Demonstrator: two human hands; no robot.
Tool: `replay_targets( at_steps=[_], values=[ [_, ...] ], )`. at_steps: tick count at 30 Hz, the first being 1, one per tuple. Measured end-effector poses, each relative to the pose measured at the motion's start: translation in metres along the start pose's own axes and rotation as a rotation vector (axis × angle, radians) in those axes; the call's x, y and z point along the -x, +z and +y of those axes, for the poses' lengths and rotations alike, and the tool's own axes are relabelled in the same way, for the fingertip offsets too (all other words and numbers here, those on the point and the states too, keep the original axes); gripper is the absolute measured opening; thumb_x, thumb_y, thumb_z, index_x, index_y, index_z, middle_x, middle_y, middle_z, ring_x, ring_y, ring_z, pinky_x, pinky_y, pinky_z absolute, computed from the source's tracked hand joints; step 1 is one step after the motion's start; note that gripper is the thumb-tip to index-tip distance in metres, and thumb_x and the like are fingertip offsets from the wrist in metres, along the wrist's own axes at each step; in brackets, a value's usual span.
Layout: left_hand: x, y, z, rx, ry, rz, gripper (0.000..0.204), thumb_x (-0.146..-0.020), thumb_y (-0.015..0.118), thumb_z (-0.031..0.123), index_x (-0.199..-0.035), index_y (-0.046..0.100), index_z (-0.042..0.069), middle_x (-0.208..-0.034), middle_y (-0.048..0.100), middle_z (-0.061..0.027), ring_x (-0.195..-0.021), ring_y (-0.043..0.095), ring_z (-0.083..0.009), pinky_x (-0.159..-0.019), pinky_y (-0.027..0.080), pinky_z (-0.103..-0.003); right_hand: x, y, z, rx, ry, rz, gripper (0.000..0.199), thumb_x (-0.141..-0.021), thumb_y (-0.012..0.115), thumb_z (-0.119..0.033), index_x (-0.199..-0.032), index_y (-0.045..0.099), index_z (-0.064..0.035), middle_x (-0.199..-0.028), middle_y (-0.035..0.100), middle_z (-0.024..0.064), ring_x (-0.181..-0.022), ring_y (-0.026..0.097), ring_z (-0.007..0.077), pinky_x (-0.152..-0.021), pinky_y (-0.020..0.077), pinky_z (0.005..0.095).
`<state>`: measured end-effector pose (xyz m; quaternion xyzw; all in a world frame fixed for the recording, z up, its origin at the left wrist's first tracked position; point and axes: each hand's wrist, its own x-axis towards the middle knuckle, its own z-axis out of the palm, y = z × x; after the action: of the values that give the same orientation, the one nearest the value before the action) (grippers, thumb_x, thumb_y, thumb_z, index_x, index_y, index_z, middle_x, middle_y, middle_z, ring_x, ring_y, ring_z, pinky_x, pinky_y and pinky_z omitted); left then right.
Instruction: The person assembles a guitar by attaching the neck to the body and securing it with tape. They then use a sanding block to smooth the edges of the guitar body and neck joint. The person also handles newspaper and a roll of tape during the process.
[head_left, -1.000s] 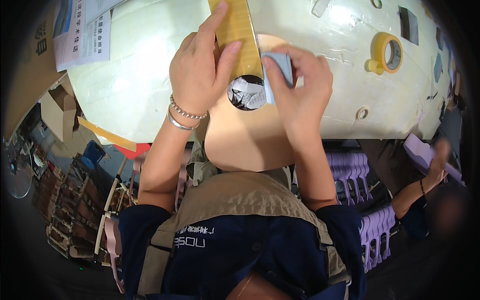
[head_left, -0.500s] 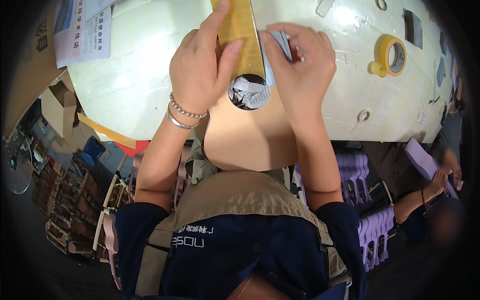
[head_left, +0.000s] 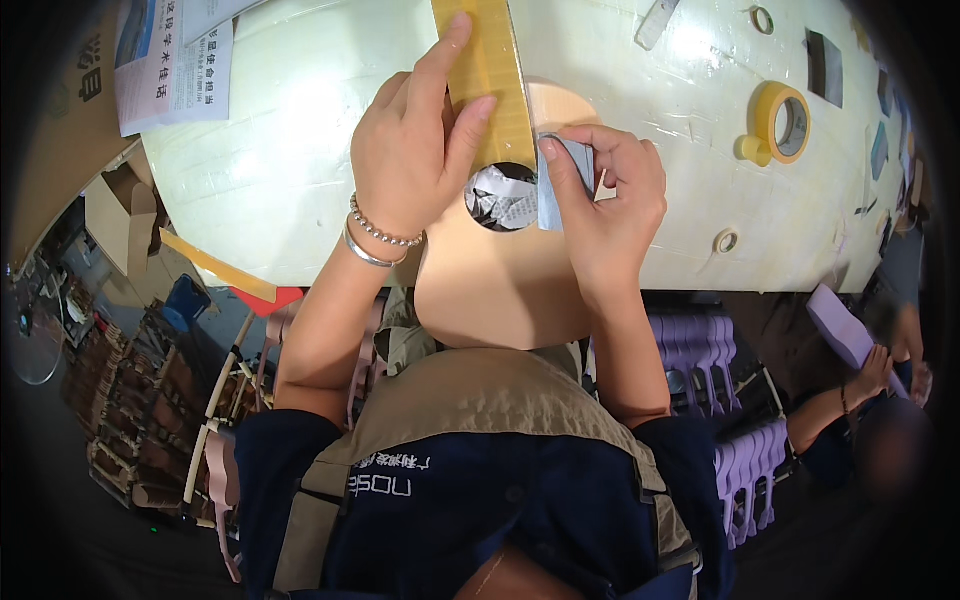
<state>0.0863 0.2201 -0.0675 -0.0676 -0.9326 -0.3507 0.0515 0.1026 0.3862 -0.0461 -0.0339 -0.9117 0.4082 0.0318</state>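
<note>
A small pale wooden guitar-shaped body (head_left: 500, 290) lies on the table in front of me, its lower end near my apron. Crumpled printed paper (head_left: 503, 200) fills its round sound hole. A yellow-covered strip (head_left: 497, 110) runs from the hole away from me along the neck. My left hand (head_left: 412, 150) lies over the strip's left side, index finger and thumb stretched apart on top; its other fingers are partly hidden. In my right hand (head_left: 620, 190) is a folded grey sheet of sandpaper (head_left: 566, 180), pinched between thumb and fingers beside the strip's lower right edge and the hole.
On the table's right lie a yellow tape roll (head_left: 790, 122), a small tape ring (head_left: 727, 241) and a dark square sheet (head_left: 825, 68). Printed paper (head_left: 190, 80) sits at the far left. Purple instruments (head_left: 690, 350) hang below the table's edge. A co-worker's arm (head_left: 835, 405) shows at right.
My right hand with the sandpaper has come toward me along the strip's right edge, down beside the sound hole. My left hand keeps its place on the strip.
</note>
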Motion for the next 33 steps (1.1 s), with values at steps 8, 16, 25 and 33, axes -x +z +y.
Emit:
replay_targets(
  at_steps=[8,16,25,33],
  values=[
    [0.002,0.001,-0.005,-0.009,-0.012,-0.001,0.052,-0.092,0.058,0.030,-0.136,0.046,0.005,-0.091,0.061,-0.0120,-0.068,0.061,-0.0250,-0.061,0.048,-0.032,-0.010,0.002,0.003,-0.008,-0.023,-0.001,0.013,-0.072,0.077,-0.014,-0.080,0.067,-0.0149,-0.066,0.055,-0.0027,-0.062,0.048,0.0183,-0.062,0.0333,0.0336],
    [0.000,0.005,-0.005,0.017,0.025,0.051,0.053,-0.090,0.060,0.028,-0.137,0.046,0.006,-0.060,0.052,-0.0032,-0.059,0.053,-0.0209,-0.052,0.043,-0.032,-0.013,0.007,0.002,-0.056,-0.004,0.027,0.014,-0.070,0.077,-0.011,-0.078,0.066,-0.0142,-0.065,0.055,-0.0026,-0.062,0.048,0.0176,-0.061,0.0333,0.0331],
    [0.001,0.003,-0.004,0.025,0.008,0.035,0.053,-0.091,0.060,0.028,-0.137,0.046,0.006,-0.060,0.053,-0.0032,-0.061,0.053,-0.0203,-0.054,0.044,-0.032,-0.007,0.004,0.001,-0.032,0.006,0.000,0.013,-0.071,0.077,-0.013,-0.077,0.066,-0.0140,-0.065,0.055,-0.0031,-0.061,0.046,0.0166,-0.060,0.0327,0.0321],
    [-0.002,-0.007,0.003,0.016,-0.085,-0.092,0.052,-0.093,0.057,0.026,-0.137,0.044,0.003,-0.102,0.065,-0.0182,-0.072,0.064,-0.0268,-0.067,0.050,-0.034,-0.017,0.003,0.007,-0.007,-0.076,0.036,0.014,-0.070,0.078,-0.013,-0.077,0.066,-0.0146,-0.064,0.055,-0.0028,-0.059,0.046,0.0169,-0.059,0.0326,0.0320]
  ],
)
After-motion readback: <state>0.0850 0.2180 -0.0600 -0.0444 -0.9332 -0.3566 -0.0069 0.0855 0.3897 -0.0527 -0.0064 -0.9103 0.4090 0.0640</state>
